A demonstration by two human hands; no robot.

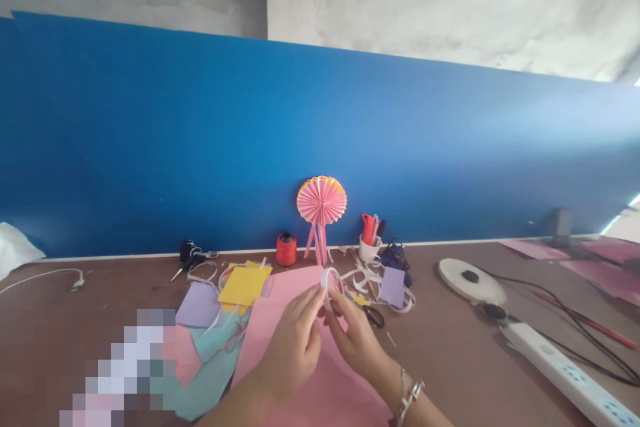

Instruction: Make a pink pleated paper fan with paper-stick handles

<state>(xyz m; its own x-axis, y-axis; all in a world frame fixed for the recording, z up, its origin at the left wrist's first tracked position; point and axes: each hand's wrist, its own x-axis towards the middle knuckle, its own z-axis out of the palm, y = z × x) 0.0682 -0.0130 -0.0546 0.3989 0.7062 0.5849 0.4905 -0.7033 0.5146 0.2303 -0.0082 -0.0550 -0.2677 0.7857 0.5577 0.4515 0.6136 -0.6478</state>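
Both of my hands are raised over the pink paper [280,303], with a roll of white tape [327,278] upright between them. My left hand [295,340] has its fingers together, gripping the roll's left side. Closed on the right side of the roll is my right hand [356,337], its fingertips partly hidden. Scissors [373,315] with black handles lie just beyond the right hand, partly covered. Behind the roll, a pleated pink paper rosette [323,201] with hanging strips leans against the blue partition.
Yellow sheets [245,285], purple paper [199,307] and teal paper [215,373] lie at left. A red thread spool [287,251] and a white cup [369,250] of tools stand behind. At right are a round white base [471,281] and a power strip [565,363].
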